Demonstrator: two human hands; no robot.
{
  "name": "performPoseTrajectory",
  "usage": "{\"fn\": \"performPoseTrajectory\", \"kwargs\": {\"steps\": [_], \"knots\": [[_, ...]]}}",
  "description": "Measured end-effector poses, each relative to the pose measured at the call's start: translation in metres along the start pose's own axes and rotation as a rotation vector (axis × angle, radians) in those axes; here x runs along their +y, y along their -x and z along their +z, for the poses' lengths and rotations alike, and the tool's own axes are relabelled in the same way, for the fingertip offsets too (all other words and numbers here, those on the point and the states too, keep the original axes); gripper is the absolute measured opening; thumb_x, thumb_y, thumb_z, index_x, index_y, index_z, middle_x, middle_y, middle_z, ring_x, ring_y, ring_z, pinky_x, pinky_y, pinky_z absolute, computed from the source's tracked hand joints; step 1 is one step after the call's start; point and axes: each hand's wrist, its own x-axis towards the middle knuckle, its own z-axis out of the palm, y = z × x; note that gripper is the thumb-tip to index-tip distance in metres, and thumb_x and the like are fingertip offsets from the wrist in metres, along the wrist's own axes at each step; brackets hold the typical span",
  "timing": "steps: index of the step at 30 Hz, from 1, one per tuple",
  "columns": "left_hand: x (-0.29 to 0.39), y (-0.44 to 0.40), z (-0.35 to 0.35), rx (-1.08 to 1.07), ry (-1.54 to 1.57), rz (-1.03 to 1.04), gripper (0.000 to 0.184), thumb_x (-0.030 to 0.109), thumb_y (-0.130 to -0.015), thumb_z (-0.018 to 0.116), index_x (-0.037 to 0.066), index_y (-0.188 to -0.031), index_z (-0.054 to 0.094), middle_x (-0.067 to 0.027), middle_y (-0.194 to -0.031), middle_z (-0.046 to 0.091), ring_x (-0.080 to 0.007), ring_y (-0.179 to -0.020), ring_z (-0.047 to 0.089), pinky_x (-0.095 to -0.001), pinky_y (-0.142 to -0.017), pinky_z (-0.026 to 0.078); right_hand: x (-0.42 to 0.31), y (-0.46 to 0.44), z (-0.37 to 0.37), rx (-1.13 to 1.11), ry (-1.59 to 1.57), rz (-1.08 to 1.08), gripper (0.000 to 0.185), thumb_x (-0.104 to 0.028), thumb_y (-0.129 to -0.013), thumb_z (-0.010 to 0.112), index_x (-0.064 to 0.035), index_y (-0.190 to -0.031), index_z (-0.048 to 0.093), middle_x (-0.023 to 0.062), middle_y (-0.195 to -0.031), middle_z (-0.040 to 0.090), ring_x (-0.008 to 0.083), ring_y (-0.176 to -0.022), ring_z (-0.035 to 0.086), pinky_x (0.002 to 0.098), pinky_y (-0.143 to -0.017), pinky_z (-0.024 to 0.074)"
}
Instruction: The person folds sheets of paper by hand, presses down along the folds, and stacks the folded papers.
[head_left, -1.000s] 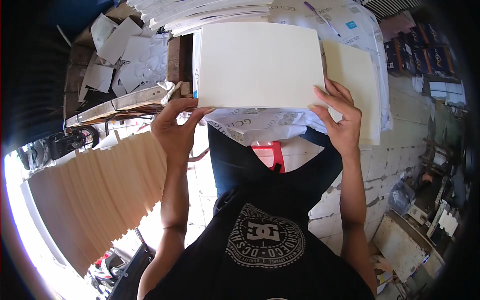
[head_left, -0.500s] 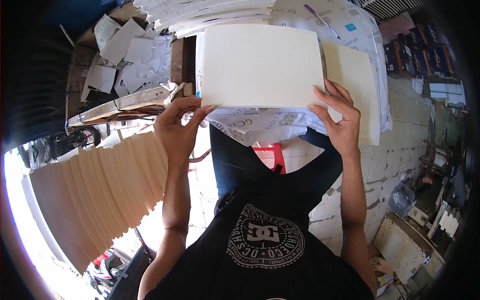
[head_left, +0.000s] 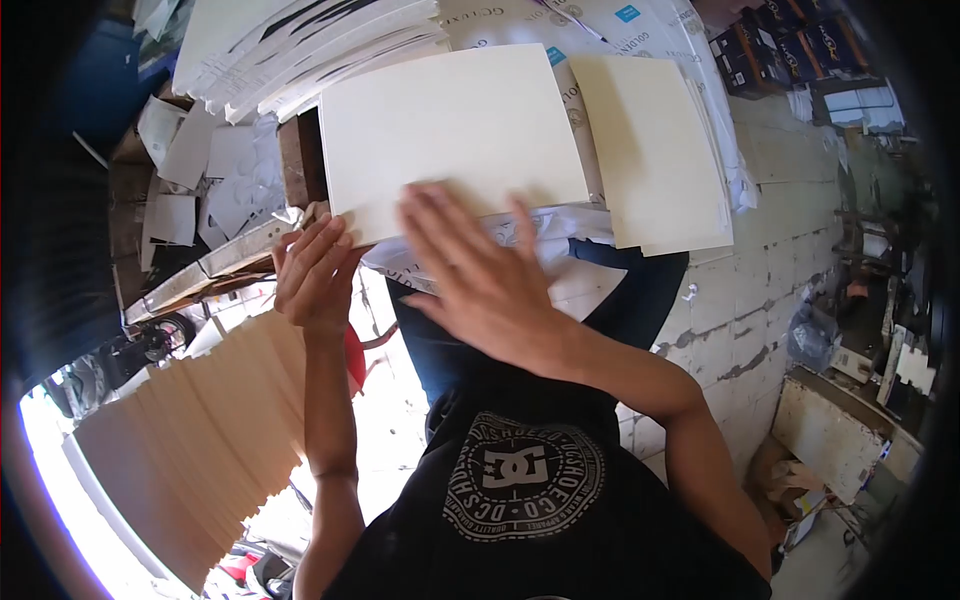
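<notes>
Clock directions are taken from the centre of view.

Left hand [head_left: 315,275]: half curled, fingertips set on the 7 o'clock corner of the cream sheet [head_left: 450,130]; thumb hidden, so whether the corner is pinched cannot be told. Sheet laid flat on the wrapped desk [head_left: 655,45], at 12 o'clock. Judged light, fairly stiff, smooth enough to slide, easily creased or smudged; best held by edges or corners. Right hand [head_left: 480,275]: opened flat, fingers spread, blurred over the sheet's near edge; nothing seen grasped, contact not confirmed.

Surroundings: scraps [head_left: 180,160] heaped at 10 o'clock; brown boards [head_left: 190,420] stacked at 8; paper stack [head_left: 310,50] at 11; pen [head_left: 575,20] near 1; loose sheets [head_left: 655,150] between 1 and 2; tiled floor [head_left: 745,300] at 3; boxes [head_left: 808,48] near 2.
</notes>
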Motion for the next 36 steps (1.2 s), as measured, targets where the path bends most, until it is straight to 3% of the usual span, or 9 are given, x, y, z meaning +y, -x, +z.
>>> {"fn": "performPoseTrajectory", "kwargs": {"steps": [6,10,13,16,19,24,26,32,36], "knots": [[0.002,-0.007,-0.005,-0.021,-0.013,0.018,0.023,0.006,-0.068,0.082,0.005,-0.09,0.073,-0.0091,-0.097,0.073,-0.0277,-0.095,0.068,-0.0393,-0.085,0.048,0.078,0.048,-0.056,0.008,0.27,0.159,0.086,-0.058,-0.079,0.067,-0.0112,-0.145,0.039,0.0055,-0.154,0.033,0.0213,-0.142,0.03,0.0581,-0.109,0.0037],[0.03,-0.026,-0.025,-0.036,-0.156,0.024,0.026,0.009,-0.064,0.085,0.01,-0.087,0.074,-0.0051,-0.098,0.071,-0.0288,-0.105,0.06,-0.0406,-0.086,0.049,0.04,0.008,-0.078,0.185,0.13,0.0,0.086,-0.051,-0.073,0.074,-0.007,-0.141,0.045,0.0122,-0.148,0.041,0.0245,-0.141,0.031,0.0584,-0.107,0.0118],[0.053,-0.036,-0.039,-0.027,-0.225,0.042,0.03,0.021,-0.058,0.088,0.016,-0.084,0.075,-0.0004,-0.103,0.066,-0.0294,-0.115,0.05,-0.042,-0.091,0.044,0.0,-0.031,-0.054,0.248,0.006,-0.23,0.057,-0.034,-0.076,0.075,-0.0026,-0.12,0.059,0.0151,-0.118,0.064,0.0242,-0.119,0.054,0.0495,-0.099,0.0346],[0.056,-0.044,-0.043,0.279,-0.107,0.068,0.065,0.042,-0.077,0.078,0.009,-0.127,0.056,-0.0138,-0.136,0.043,-0.03,-0.122,0.043,-0.044,-0.094,0.043,-0.017,-0.056,-0.05,0.326,-0.129,-0.304,0.023,-0.015,-0.083,0.067,-0.0024,-0.102,0.063,0.0076,-0.086,0.071,0.0189,-0.075,0.069,0.0332,-0.066,0.0548],[0.106,-0.03,-0.034,0.374,0.14,-0.604,0.072,0.048,-0.095,0.052,0.0,-0.143,0.027,-0.0181,-0.141,0.034,-0.0298,-0.131,0.035,-0.0417,-0.102,0.038,-0.012,-0.064,-0.105,0.764,-0.559,-0.3,0.024,-0.013,-0.084,0.069,0.0,-0.101,0.058,0.0122,-0.08,0.068,0.0169,-0.062,0.068,0.0341,-0.048,0.0507],[0.136,-0.017,-0.005,0.143,1.082,-1.021,0.053,0.032,-0.1,0.05,-0.004,-0.136,0.036,-0.0169,-0.135,0.045,-0.0256,-0.121,0.046,-0.0396,-0.102,0.039,0.013,-0.059,-0.123,1.14,-1.466,-0.039,0.036,-0.009,-0.095,0.058,0.0001,-0.127,0.044,0.0146,-0.108,0.065,0.0207,-0.09,0.067,0.0237,-0.077,0.0522],[0.148,-0.056,-0.001,0.123,0.984,-0.896,0.033,0.022,-0.1,0.049,-0.004,-0.12,0.052,-0.0165,-0.094,0.066,-0.0211,-0.068,0.065,-0.0294,-0.055,0.052,0.046,-0.037,-0.11,1.006,-1.521,0.028,0.028,-0.011,-0.094,0.062,0.0017,-0.116,0.052,0.0118,-0.102,0.066,0.0114,-0.091,0.064,0.0243,-0.077,0.0492],[0.062,-0.031,0.003,-0.058,0.586,-1.067,0.046,0.027,-0.096,0.061,-0.01,-0.121,0.054,-0.0087,-0.065,0.063,-0.0077,-0.047,0.054,-0.0208,-0.044,0.04,0.209,0.096,-0.047,0.773,0.459,0.8,0.062,-0.046,-0.077,0.076,-0.0049,-0.119,0.056,0.0171,-0.113,0.061,0.0357,-0.106,0.056,0.0565,-0.097,0.0351],[0.062,-0.031,-0.004,-0.119,0.482,-1.091,0.046,0.027,-0.095,0.062,-0.007,-0.126,0.053,-0.0095,-0.066,0.064,-0.0078,-0.049,0.055,-0.021,-0.045,0.04,0.244,0.14,-0.041,0.707,0.253,0.927,0.035,-0.039,-0.083,0.071,-0.0107,-0.103,0.065,0.011,-0.109,0.064,0.0319,-0.104,0.057,0.056,-0.092,0.0343]]}}
